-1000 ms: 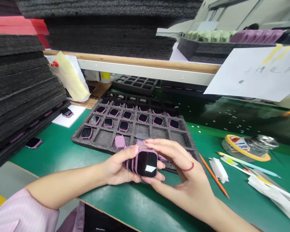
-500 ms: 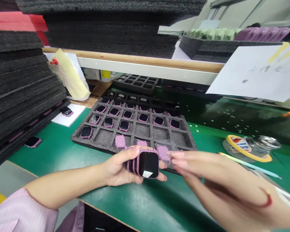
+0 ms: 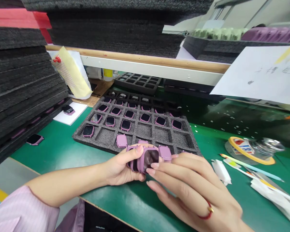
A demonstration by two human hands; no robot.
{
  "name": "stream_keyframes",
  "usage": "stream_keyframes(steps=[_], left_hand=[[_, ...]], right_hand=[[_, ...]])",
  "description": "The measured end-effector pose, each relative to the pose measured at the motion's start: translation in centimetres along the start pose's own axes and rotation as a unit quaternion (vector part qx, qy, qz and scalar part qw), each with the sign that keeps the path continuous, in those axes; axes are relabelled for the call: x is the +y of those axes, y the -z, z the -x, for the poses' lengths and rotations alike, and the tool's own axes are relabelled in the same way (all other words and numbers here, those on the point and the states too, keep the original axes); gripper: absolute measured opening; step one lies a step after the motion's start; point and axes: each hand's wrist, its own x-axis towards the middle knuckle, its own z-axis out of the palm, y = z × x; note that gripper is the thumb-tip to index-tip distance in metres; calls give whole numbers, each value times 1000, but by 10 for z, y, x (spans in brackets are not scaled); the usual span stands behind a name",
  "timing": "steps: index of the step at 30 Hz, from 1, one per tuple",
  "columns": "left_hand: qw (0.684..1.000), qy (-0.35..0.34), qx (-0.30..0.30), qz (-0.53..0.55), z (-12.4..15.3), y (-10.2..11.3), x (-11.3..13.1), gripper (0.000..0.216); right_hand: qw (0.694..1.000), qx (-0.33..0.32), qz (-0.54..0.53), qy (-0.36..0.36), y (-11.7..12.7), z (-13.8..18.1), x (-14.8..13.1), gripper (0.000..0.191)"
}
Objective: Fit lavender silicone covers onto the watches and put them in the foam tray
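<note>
My left hand (image 3: pixel 122 166) is closed round a stack of several purple-framed smartwatch cases (image 3: pixel 151 158), held over the front edge of the foam tray. The front case's dark screen faces my right hand (image 3: pixel 195 190). That hand's fingertips touch the lower right of this screen, its fingers stretched out and its thumb apart. In the black foam tray (image 3: pixel 96 144), several watch cases sit screen up in the pockets. Along its front row, a purple case (image 3: pixel 121 140) and another (image 3: pixel 164 153) lie back side up. My hands hide part of the front row.
Tall stacks of black foam trays (image 3: pixel 21 74) stand at the left. A loose watch (image 3: pixel 34 139) lies on the green table, another (image 3: pixel 68 109) on white paper. At the right are a glass jar (image 3: pixel 256 148), pens (image 3: pixel 253 167) and crumpled tissue (image 3: pixel 221 171). A shelf (image 3: pixel 140 69) overhangs the back.
My right hand has moved left, its fingertips now on the front watch's screen. A clear film by its fingers earlier no longer shows. The held stack has turned slightly.
</note>
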Motion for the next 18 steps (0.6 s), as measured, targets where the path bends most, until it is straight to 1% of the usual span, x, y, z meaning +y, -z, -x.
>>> stream_keyframes(steps=[2, 3, 6, 8, 9, 11, 14, 18], left_hand=[[999, -20, -1, -27, -2, 0, -2, 51], [999, -28, -4, -43, -2, 0, -4, 50], [997, -41, 10, -60, -4, -1, -6, 48], [998, -34, 24, -40, -4, -2, -6, 47], [999, -23, 20, -32, -4, -2, -5, 48], [1000, 11, -7, -23, -3, -2, -2, 55], [998, 47, -47, -11, -1, -1, 1, 64], [999, 38, -33, 5, -1, 1, 0, 60]], right_hand=[[999, -6, -10, -43, -7, -4, 2, 54], [997, -14, -27, -72, -9, -4, 2, 55], [983, -35, -110, -139, -14, -4, 3, 51], [974, -23, -153, -166, -13, -3, 5, 50], [970, -13, -166, -177, -12, -2, 6, 51], [967, 0, -175, -187, -10, -2, 9, 52], [972, 0, -158, -173, -10, -2, 9, 50], [984, -9, -114, -135, -10, -5, 7, 51]])
